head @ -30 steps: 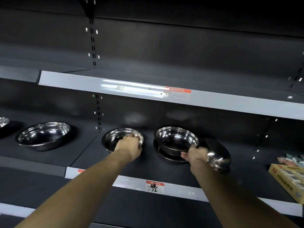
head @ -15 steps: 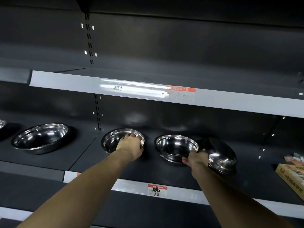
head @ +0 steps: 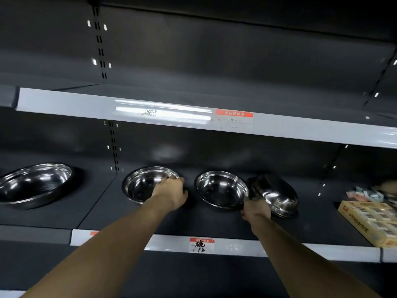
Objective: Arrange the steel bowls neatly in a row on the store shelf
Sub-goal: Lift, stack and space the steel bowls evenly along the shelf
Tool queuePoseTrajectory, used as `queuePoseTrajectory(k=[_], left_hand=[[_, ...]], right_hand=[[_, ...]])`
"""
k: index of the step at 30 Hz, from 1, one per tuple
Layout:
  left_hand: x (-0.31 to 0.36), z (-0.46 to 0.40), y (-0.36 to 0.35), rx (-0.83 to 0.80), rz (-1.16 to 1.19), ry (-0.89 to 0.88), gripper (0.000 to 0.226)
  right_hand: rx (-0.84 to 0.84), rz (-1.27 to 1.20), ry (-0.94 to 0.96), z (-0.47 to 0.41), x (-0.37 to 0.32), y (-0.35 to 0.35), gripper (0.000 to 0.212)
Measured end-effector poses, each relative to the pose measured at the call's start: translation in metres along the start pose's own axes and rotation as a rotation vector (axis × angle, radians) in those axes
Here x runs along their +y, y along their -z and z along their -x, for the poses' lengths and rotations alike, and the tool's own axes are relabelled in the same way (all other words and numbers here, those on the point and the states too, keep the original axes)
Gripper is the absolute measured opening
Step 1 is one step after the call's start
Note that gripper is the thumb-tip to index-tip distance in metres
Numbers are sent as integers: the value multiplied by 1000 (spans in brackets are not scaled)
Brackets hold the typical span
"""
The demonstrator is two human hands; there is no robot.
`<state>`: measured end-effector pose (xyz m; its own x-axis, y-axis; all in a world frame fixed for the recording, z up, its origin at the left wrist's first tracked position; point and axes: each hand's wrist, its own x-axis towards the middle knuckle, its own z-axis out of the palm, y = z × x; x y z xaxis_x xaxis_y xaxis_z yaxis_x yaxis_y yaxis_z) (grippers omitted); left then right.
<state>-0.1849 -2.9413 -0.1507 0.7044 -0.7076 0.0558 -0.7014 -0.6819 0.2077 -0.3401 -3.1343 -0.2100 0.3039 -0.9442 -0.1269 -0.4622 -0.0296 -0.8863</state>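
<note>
I see my left hand on the dark shelf. Its fingers curl over the rim of a steel bowl at about 3 o'clock on that bowl, so my left grip is closed on the rim. The bowl sits flat on the shelf with its open side up.

My right hand is at about 4 o'clock on the middle bowl. It touches the near rim of that bowl. The fingers are tucked under and hidden from me, so I cannot tell if this grip is open or closed. The middle bowl stands open side up, just beside the first bowl but not touching it.

Right next to my right hand, at 3 o'clock from the middle bowl, a third bowl is tipped on its side. I see its shiny back. It leans close to the middle bowl.

Far off at 9 o'clock sits a big bowl, well apart from the others.

At 3 o'clock on the shelf is a yellow box. A price tag hangs on the front edge of the shelf at 6 o'clock.
</note>
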Motion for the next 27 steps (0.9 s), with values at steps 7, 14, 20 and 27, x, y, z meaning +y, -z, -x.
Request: queuePoseTrajectory(k=[7, 14, 20, 27], left_hand=[[49, -13, -1, -9, 36, -121, 41], [110, -24, -17, -37, -5, -167, 44], [168, -38, -32, -69, 2, -134, 51], [219, -61, -55, -110, -46, -112, 58]], right_hand=[[95, -32, -30, -15, 15, 41, 38], [199, -27, -96, -41, 28, 82, 53], [191, -44, -99, -82, 44, 112, 56], [42, -135, -152, -122, 50, 131, 56]])
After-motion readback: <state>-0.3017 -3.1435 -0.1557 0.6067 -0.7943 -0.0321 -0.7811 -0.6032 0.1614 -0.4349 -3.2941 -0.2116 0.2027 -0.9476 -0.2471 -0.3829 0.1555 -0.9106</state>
